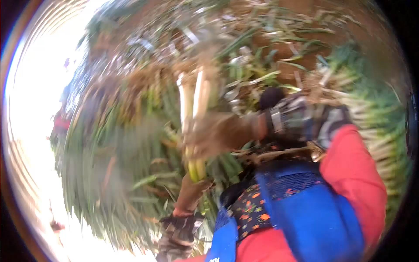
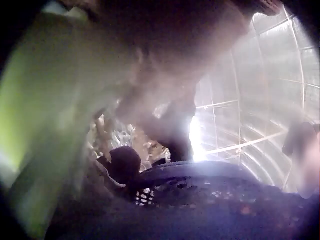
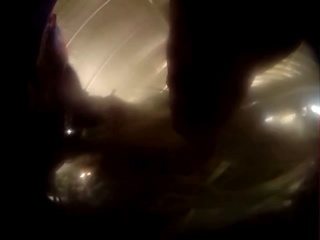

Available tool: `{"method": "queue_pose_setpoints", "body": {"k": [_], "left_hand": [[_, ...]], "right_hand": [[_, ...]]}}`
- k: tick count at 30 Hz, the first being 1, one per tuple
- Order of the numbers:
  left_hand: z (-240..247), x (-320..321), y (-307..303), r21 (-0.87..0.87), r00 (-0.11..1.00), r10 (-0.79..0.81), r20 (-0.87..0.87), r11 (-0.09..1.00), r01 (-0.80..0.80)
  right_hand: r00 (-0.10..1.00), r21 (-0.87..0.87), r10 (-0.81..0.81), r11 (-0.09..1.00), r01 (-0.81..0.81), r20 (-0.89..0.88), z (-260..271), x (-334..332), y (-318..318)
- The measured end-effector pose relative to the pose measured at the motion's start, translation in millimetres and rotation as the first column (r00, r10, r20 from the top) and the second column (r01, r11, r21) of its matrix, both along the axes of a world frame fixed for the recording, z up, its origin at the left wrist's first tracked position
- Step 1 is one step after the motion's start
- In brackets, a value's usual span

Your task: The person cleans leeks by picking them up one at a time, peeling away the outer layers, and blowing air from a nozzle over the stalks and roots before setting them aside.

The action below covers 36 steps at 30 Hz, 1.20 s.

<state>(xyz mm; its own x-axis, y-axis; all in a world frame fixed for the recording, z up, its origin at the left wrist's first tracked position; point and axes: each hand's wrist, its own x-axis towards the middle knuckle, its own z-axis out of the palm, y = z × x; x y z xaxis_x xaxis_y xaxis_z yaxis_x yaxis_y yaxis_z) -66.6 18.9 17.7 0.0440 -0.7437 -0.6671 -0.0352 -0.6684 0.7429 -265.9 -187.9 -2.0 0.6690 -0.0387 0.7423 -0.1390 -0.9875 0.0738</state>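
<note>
Two or more leeks (image 1: 198,100), with white stalks and brown roots at the top, stand roughly upright in the head view. My right hand (image 1: 218,135), blurred, grips them around the lower stalks. Just below, my left hand (image 1: 192,192) is at their green lower part; its fingers are hidden, so its hold is unclear. In the left wrist view, blurred green leaves (image 2: 50,100) fill the left side beside the dark left hand (image 2: 165,55). The right wrist view is dark and blurred, with no finger detail.
A big heap of leeks (image 1: 122,131) lies at left, roots towards the top. Loose leaves and trimmings (image 1: 262,56) cover the brown ground beyond. A row of leeks (image 1: 375,118) lies at right, beside the red sleeve. A blue garment (image 1: 314,209) covers the lap.
</note>
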Motion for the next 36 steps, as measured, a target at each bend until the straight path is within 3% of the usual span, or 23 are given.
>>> {"method": "queue_pose_setpoints", "body": {"k": [3,5,7,10,11,13,15,19,22,26,27,29,31,32,34,35,36], "left_hand": [[16.3,-28.1,-20.4,0.073,1.0,0.004,-0.011,0.997,-0.003],[19.6,-17.9,-22.8,0.1,0.969,-0.221,0.114,0.973,0.21],[7.7,12.8,-13.6,0.175,0.882,-0.453,0.127,0.886,0.43],[15.9,30.3,-2.5,0.257,0.807,-0.559,0.189,0.822,0.509],[20.7,32.4,-3.3,0.251,0.806,-0.543,0.236,0.835,0.489],[34.7,40.1,-5.0,0.175,0.813,-0.455,0.363,0.891,0.419],[47.8,43.3,-13.6,0.032,0.807,-0.304,0.506,0.942,0.334],[61.0,31.4,-37.2,-0.255,0.736,0.02,0.677,0.944,0.21],[60.8,22.3,-49.5,-0.347,0.697,0.136,0.704,0.922,0.17],[52.1,15.6,-57.6,-0.403,0.685,0.205,0.699,0.904,0.141],[50.6,15.5,-58.3,-0.411,0.686,0.217,0.694,0.902,0.13],[45.6,16.6,-58.4,-0.414,0.693,0.227,0.684,0.903,0.113],[41.5,17.1,-56.6,-0.424,0.695,0.247,0.675,0.901,0.092],[38.8,17.3,-57.0,-0.427,0.7,0.253,0.668,0.9,0.083],[30.7,18.8,-55.7,-0.425,0.725,0.255,0.64,0.903,0.057],[23.6,24.2,-56.1,-0.419,0.763,0.249,0.597,0.908,0.031],[15.5,33.1,-54.2,-0.412,0.811,0.243,0.532,0.911,-0.003]], "right_hand": [[0.998,0.005,-0.009,1.0,0.009,-0.062,-8.6,13.3,19.4],[0.988,-0.001,-0.055,0.998,0.056,-0.144,-12.1,8.3,28.9],[0.964,0.005,-0.124,0.992,0.128,-0.234,-13.8,0.0,27.2],[0.945,0.008,-0.234,0.97,0.242,-0.227,-23.0,-25.6,-3.3],[0.981,-0.036,-0.189,0.981,0.191,0.04,-38.1,-39.6,-29.3],[0.904,0.009,-0.411,0.91,0.415,-0.123,-49.2,-71.7,-58.7],[0.808,0.034,-0.589,0.807,0.589,-0.01,-50.0,-119.8,-68.0],[0.616,0.207,-0.788,0.6,0.773,-0.017,-63.3,-203.9,-91.3],[0.404,0.348,-0.914,0.363,0.864,-0.049,-78.5,-272.0,-97.6],[0.066,0.629,-0.996,0.017,0.777,-0.054,-90.8,-348.7,-77.2],[0.054,0.783,-0.985,-0.095,0.615,-0.162,-94.8,-368.3,-76.7],[-0.138,0.874,-0.954,-0.298,0.383,-0.265,-90.8,-402.2,-73.5],[-0.178,0.954,-0.984,-0.078,0.29,-0.026,-126.7,-466.8,-83.0],[-0.096,0.817,-0.995,-0.022,0.576,0.041,-143.9,-513.4,-79.8],[-0.205,0.796,-0.97,-0.229,0.56,-0.134,-139.4,-551.3,-60.6],[-0.322,0.848,-0.859,-0.478,0.23,-0.397,-110.1,-551.4,-53.7],[-0.352,0.834,-0.856,-0.48,0.272,-0.378,-112.0,-559.0,-49.6]]}}
